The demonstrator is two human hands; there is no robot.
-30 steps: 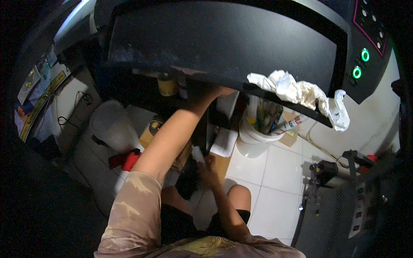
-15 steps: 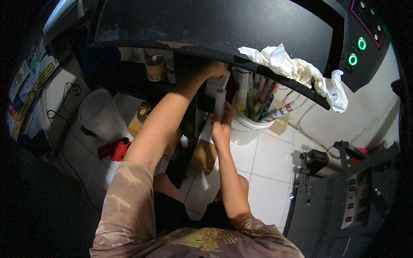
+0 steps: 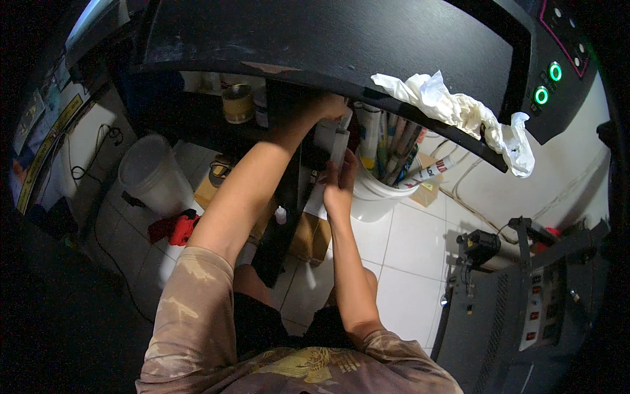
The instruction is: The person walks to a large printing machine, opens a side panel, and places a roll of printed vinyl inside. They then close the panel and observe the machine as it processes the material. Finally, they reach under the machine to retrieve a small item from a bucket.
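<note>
My right hand point(image 3: 339, 178) is closed around a clear syringe point(image 3: 339, 148), a see-through plastic tube held nearly upright. Just above its top end, my left hand point(image 3: 329, 107) reaches in under the front edge of the black machine point(image 3: 315, 43). The left fingers are curled and partly in shadow, and what they grip is hard to make out. A narrow pale piece point(image 3: 346, 119) shows between the left fingers and the syringe; whether it touches both I cannot tell. Right beside the syringe stands a white bucket point(image 3: 374, 205) full of tubes and rolls.
Crumpled white tissue point(image 3: 453, 108) hangs over the machine's edge. A tin point(image 3: 237, 105) sits on the shelf at left. On the tiled floor are a translucent bin point(image 3: 149, 174), a red thing point(image 3: 182, 230), and a cardboard box point(image 3: 310, 240). Grey equipment point(image 3: 512, 308) stands at right.
The syringe has risen slightly and moved a little right, its top end closer to the left hand. The left hand has barely moved.
</note>
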